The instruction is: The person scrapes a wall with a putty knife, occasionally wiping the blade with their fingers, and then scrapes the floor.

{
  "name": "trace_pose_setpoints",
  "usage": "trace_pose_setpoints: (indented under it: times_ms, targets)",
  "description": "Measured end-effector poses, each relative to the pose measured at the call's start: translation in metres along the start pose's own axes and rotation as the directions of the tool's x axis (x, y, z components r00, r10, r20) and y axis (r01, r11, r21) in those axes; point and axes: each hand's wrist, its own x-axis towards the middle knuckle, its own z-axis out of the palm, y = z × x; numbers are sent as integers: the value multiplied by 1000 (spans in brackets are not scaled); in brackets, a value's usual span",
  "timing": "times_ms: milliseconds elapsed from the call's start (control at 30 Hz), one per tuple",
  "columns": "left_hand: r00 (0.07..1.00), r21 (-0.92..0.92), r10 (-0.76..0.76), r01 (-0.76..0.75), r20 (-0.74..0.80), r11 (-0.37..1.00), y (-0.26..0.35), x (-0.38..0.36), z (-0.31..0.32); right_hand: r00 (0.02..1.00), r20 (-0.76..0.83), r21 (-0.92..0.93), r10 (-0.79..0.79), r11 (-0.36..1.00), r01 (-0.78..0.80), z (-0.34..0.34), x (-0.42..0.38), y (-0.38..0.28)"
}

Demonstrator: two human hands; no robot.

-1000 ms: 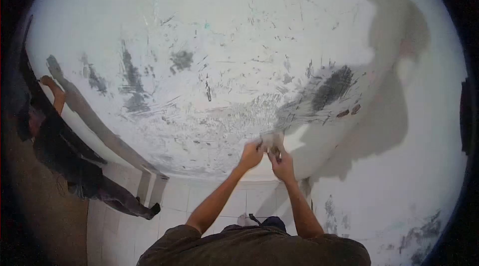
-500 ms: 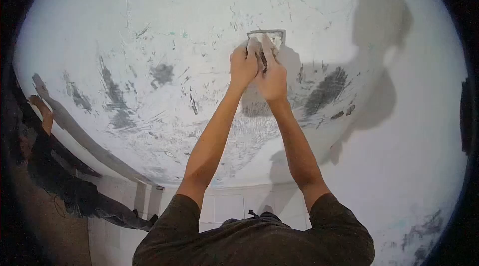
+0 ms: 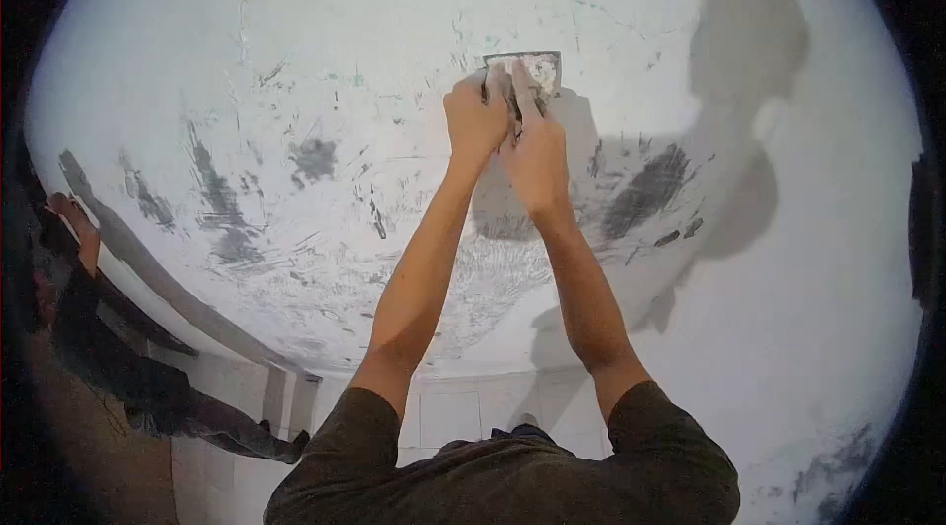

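Observation:
Both hands are raised against a pale wall (image 3: 394,62) with dark scuffs and scratches. A flat scraper-like blade (image 3: 545,70), speckled with white residue, lies against the wall under the fingertips. My left hand (image 3: 477,117) is closed on the tool's left side, its fingers bent. My right hand (image 3: 535,153) grips it from below, with dusty fingers stretched up over the blade. The two hands touch each other. The tool's handle is mostly hidden behind the fingers.
At the far left another person in dark clothes (image 3: 118,367) stands with one hand (image 3: 81,222) raised near the wall. Pale floor tiles (image 3: 448,417) show below. Shadows of a capped head and arms fall on the wall at right.
Both my hands and the tool have shifted slightly left and up in view. The other person's hand at the far left has changed its pose a little.

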Motion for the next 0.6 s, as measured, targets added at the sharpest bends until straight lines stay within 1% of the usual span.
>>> trace_pose_setpoints:
  times_ms: [67, 133, 167, 200, 267, 300, 333, 400, 433, 467, 533, 567, 600]
  targets:
    - [1000, -26, 19, -19, -6, 999, 0, 5, 1, 1000, 8, -24, -13, 1000, 13, 1, 4, 2]
    - [998, 2, 55, -55, 12, 998, 2, 7, -1, 1000, 5, -59, -9, 998, 10, 1, 6, -1]
    - [1000, 67, -9, 7, 22, 998, 10, 5, -4, 1000, 26, -49, -11, 999, 12, -3, 6, -3]
    - [1000, 66, -13, 12, 24, 998, 7, 3, -2, 1000, 29, -51, -7, 999, 8, -2, 4, -2]
    - [997, -31, 66, -67, -30, 997, -1, 1, 1, 999, 42, -26, 34, 999, -33, 2, 0, 0]
    - [1000, -62, 8, -9, -12, 998, -4, 1, 2, 999, -27, -27, -32, 999, 32, 6, 0, 4]
    - [1000, -60, 11, -11, -12, 998, -6, 4, 3, 999, -29, -25, -33, 999, 33, 8, 2, 6]
    - [988, 61, 150, -147, -47, 987, 2, 12, -1, 994, -73, -6, -76, 997, 76, 4, 9, 0]
    - [993, 32, 115, -114, -29, 993, 6, 16, -2, 998, -29, 17, -49, 999, 50, 1, 13, -4]
    - [993, 56, 115, -114, -19, 992, 6, 16, -3, 999, -23, 14, -48, 999, 48, 1, 11, -2]
    - [999, 40, 49, -48, -4, 998, 7, 6, -3, 1000, -13, -23, -16, 1000, 16, 5, 7, 1]
    - [999, 42, 49, -48, -6, 998, 5, 5, -2, 989, -80, -41, -126, 992, 123, 3, 1, 0]
    - [996, 55, 82, -81, -21, 995, 1, 4, -1, 989, -80, -36, -128, 991, 125, 3, 1, -1]
